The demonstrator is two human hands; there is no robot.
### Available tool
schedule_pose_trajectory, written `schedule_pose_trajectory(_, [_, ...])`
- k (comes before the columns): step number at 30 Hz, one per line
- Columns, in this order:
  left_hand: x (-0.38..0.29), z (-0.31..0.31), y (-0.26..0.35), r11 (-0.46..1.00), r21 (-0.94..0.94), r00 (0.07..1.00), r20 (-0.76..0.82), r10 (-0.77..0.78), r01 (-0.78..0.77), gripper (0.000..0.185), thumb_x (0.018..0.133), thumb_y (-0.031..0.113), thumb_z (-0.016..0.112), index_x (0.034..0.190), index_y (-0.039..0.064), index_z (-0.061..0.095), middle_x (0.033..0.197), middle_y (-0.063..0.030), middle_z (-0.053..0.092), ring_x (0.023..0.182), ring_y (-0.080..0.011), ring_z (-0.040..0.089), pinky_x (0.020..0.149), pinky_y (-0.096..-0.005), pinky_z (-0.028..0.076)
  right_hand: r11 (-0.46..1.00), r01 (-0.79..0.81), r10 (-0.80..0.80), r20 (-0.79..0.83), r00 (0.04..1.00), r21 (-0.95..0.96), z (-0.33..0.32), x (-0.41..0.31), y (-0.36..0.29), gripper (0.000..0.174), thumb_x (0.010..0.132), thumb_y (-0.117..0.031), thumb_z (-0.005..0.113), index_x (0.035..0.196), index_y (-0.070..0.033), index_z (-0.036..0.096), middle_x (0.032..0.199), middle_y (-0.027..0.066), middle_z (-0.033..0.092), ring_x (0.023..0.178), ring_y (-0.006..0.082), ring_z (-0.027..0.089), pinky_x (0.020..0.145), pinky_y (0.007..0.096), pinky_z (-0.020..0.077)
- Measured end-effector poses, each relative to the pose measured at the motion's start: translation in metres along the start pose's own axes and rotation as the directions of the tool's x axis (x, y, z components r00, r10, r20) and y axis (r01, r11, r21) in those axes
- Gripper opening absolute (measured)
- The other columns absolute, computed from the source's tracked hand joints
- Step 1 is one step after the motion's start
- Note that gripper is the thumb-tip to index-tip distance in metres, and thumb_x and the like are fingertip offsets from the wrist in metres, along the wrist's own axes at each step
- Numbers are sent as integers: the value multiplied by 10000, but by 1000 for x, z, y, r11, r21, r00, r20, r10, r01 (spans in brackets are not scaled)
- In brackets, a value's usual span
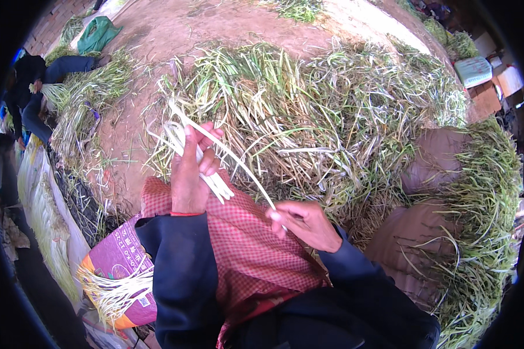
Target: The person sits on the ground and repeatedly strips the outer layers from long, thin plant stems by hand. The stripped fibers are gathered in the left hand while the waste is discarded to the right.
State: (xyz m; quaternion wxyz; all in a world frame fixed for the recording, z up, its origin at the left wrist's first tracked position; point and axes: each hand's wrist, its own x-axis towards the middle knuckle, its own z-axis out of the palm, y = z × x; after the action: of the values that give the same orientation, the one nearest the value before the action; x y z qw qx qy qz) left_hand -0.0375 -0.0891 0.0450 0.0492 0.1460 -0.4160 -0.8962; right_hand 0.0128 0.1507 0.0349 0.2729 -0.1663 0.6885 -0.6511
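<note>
My left hand (pixel 194 168) is closed around a small bunch of white vegetable stalks (pixel 220 189), their cut-looking ends pointing down towards my lap. One long pale stalk (pixel 242 163) arcs from above that hand across to my right hand (pixel 308 224). Thumb and fingers of the right hand pinch the stalk's lower end. Under both hands a red checked cloth (pixel 249 235) covers my lap. Beside my left sleeve, more pale stalks (pixel 122 290) lie loosely on a purple and orange printed sack (pixel 118 261).
A broad heap of green and dry leaves (pixel 266 104) lies ahead on the earth floor. Leafy greens (pixel 484 200) and brown bulging forms (pixel 419 248) are at right. Pale bundles (pixel 48 227) rest on sheeting at left. Another person (pixel 30 87) sits far left, holding a bunch.
</note>
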Motion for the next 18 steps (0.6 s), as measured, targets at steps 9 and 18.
schedule_pose_trajectory(9, [-22,8,-13,995,100,1000,-14,-19,20,413,1017,359,488,1214,4,563,1010,-86,644,761,-90,550,690,-235,487,958,109,-160,-179,971,-266,31,76,-18,123,924,-124,644,964,-10,665,569,63,535,487,65,424,439,270,352])
schedule_pose_trajectory(18, [-17,9,-4,985,57,982,-86,169,-165,286,1001,301,539,1054,23,580,701,-9,521,637,-125,578,593,-263,513,899,80,-230,-308,923,-431,-39,122,53,245,963,-235,594,882,-32,703,686,71,648,490,102,533,435,251,443])
